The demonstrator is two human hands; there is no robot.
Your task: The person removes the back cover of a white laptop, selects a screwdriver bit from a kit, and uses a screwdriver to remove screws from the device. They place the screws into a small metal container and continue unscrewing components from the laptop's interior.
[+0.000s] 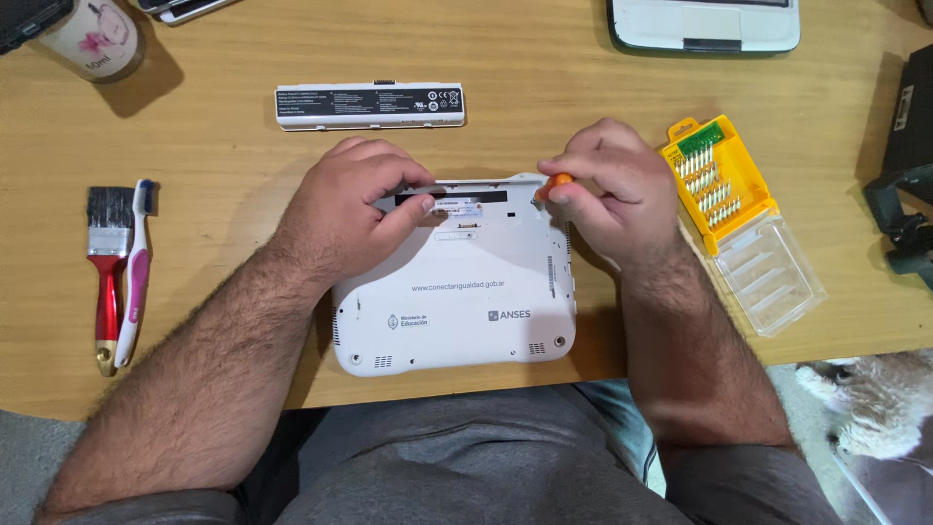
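A small white laptop lies upside down at the near edge of the wooden table. Its battery bay at the far side stands empty. My left hand rests on the laptop's far left corner, fingers pressing at the edge of the bay. My right hand is closed around an orange-handled screwdriver, its tip set at the laptop's far right corner. The long white battery pack lies on the table just beyond the laptop.
An open yellow bit case with a clear lid lies to the right. A red-handled paintbrush and a toothbrush lie at left. Another white device sits far right; a jar far left. A light furry animal is below right.
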